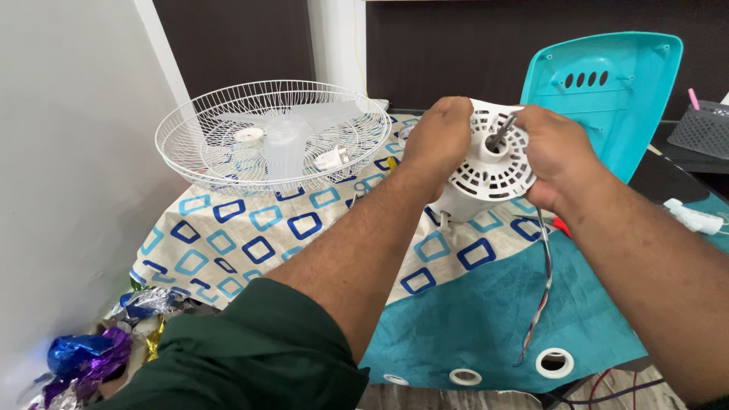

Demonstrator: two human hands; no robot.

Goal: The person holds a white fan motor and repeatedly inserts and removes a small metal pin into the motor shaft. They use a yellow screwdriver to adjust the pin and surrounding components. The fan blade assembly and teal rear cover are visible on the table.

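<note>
1. Nearest me, a teal cloth (486,319) with white eyelets is covering the table, and a twisted wire bundle (543,296) is hanging down onto it.
2. I am gripping the white fan motor housing (490,163) above the table: left hand (439,140) wrapping its left edge with fingers curled tight, right hand (558,156) clasping the right side.
3. I judge I am inspecting the shaft (503,130); next calls for steady turning.
4. Farther off, a white fan guard (228,144) is resting, clear blade (292,133) inside.

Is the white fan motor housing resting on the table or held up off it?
Held up. Both hands, left and right, grip the motor housing above the patterned cloth; its wires dangle below.
</note>
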